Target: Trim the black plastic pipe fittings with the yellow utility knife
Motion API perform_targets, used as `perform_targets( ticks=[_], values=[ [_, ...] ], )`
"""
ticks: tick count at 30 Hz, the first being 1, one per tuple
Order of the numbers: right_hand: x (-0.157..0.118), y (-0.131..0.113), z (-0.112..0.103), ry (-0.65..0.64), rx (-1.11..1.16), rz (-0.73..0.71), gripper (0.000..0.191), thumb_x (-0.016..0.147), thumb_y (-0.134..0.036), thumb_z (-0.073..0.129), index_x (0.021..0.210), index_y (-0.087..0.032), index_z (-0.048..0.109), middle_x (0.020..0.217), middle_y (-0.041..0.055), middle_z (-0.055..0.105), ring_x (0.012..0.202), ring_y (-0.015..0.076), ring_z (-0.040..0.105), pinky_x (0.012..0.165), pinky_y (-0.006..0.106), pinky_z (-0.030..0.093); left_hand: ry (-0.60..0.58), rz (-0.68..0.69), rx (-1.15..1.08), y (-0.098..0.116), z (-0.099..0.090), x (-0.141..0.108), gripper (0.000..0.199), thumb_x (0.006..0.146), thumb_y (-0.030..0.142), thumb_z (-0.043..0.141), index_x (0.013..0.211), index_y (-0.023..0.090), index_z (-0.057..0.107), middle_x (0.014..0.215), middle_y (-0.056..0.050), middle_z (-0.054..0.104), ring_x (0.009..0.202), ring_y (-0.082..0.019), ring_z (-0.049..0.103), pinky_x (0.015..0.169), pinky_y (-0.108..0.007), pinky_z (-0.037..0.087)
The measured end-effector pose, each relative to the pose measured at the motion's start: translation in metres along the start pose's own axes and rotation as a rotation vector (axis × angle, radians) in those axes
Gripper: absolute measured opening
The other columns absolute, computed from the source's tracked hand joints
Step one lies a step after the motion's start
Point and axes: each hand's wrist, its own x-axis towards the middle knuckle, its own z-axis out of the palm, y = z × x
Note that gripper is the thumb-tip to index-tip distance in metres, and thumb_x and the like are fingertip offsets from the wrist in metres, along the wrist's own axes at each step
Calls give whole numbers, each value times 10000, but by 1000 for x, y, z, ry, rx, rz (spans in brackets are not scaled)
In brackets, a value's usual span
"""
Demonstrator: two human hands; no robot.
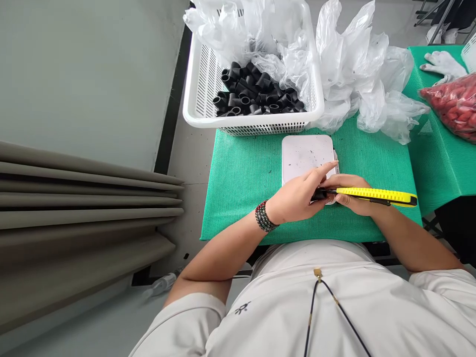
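My left hand, with a beaded bracelet at the wrist, holds a small black plastic pipe fitting above a white plastic cutting board. My right hand grips a yellow utility knife, whose front end meets the black fitting between my hands. My fingers hide the blade. The board lies on a green mesh mat. Beyond it, a white slotted plastic basket holds a heap of similar black fittings.
Crumpled clear plastic bags lie in and beside the basket. At the right, a second green-covered surface carries a white glove and a bag of red items. A grey curtain hangs at the left, and a plastic bottle lies on the floor.
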Motion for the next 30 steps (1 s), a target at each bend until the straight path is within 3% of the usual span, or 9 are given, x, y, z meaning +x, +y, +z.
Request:
perform_targets(
  ticks=[6,13,22,30],
  values=[
    [-1,2,-1,41,-10,-25,540,1052,-694,583,1186,-217,798,1049,96,837,935,224,797,831,329,631,24,-19,84,0,0,0,762,1013,272,674,1683,230,313,1293,-137,693,1054,-229,713,875,-326,609],
    [-1,2,-3,64,-42,0,582,1043,-726,572,1168,-204,796,1063,116,845,966,240,804,857,358,650,59,1,156,-1,2,0,695,1039,310,667,1654,204,361,1207,-117,686,939,-204,699,800,-305,587],
    [0,2,-1,98,-10,26,540,1023,-709,626,1153,-216,804,1056,106,832,944,242,798,842,357,652,30,-23,180,-1,2,-1,661,1065,340,636,1652,190,375,1271,-142,690,1025,-227,723,886,-341,612],
    [-1,4,-2,70,-29,57,538,1011,-726,629,1153,-238,804,1060,106,839,975,271,806,855,394,664,-3,40,237,-2,1,1,535,1122,393,524,1597,174,410,1264,-147,750,1087,-252,762,910,-368,636]
  ],
)
